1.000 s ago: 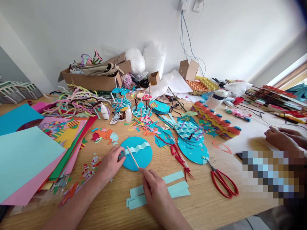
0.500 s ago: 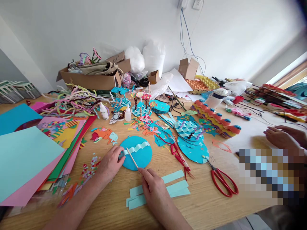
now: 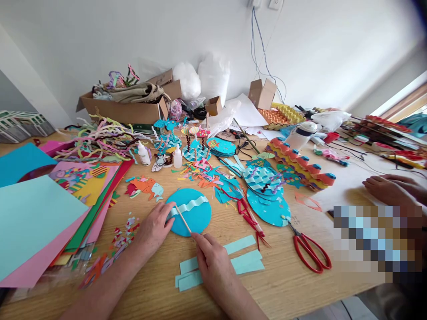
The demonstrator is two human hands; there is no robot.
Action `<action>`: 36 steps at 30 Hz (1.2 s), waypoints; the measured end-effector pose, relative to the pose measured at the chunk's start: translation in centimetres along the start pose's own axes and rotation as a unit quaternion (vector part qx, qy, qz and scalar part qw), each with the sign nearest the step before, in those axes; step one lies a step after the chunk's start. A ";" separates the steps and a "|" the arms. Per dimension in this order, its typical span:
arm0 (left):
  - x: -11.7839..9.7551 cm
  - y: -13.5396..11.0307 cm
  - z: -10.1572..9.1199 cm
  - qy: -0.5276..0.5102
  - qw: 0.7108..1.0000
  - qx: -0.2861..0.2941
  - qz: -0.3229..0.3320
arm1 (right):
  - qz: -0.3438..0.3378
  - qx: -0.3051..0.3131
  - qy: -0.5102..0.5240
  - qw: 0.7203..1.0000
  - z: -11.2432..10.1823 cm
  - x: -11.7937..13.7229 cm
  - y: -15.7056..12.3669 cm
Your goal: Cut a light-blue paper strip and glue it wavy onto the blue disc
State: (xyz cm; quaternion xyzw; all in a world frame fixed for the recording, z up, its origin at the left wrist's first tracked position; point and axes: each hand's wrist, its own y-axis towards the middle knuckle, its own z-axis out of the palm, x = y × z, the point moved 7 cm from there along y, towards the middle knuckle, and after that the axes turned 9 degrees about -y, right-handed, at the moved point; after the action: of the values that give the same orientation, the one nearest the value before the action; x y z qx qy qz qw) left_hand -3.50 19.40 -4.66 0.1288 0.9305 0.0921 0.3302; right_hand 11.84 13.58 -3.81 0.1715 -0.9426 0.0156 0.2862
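Observation:
A blue disc (image 3: 191, 224) lies flat on the table, with a wavy light-blue paper strip (image 3: 193, 203) across its upper part. At the disc's left edge my left hand (image 3: 156, 226) pinches the strip's left end, fingers closed. Between the closed fingers of my right hand (image 3: 215, 262) is a thin wooden stick (image 3: 183, 219); its tip touches the strip near my left fingertips. Under and beside my right hand lie several flat light-blue paper strips (image 3: 247, 262).
Red-handled scissors (image 3: 312, 253) lie to the right. Coloured paper sheets (image 3: 36, 222) are stacked at left. Behind the disc stand glue bottles (image 3: 144, 154) and paper scraps (image 3: 203, 171). Decorated blue discs (image 3: 267, 206) sit right of centre. Another person's hands (image 3: 387, 186) rest at far right.
Very little differs. The stick's tip and my left fingers have shifted only slightly at the strip's left end; the disc and other things lie as before.

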 end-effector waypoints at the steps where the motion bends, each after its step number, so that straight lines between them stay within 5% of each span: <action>1: -0.1 0.0 0.0 -0.001 1.000 0.001 0.003 | -0.002 -0.002 0.000 1.000 0.0 0.0 0.0; 10: -0.9 -0.4 -0.5 -0.029 0.998 0.017 0.056 | 0.003 -0.002 -0.005 1.000 0.0 0.0 0.0; 36: -0.8 -0.2 0.2 -0.009 0.997 0.041 0.059 | 0.008 0.017 -0.007 1.000 0.2 -0.1 -0.1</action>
State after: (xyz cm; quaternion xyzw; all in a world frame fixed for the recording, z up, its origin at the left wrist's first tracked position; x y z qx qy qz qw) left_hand -2.81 19.00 -4.43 0.1981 0.9213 0.0724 0.3266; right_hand 11.81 13.50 -4.03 0.1688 -0.9456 0.0323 0.2762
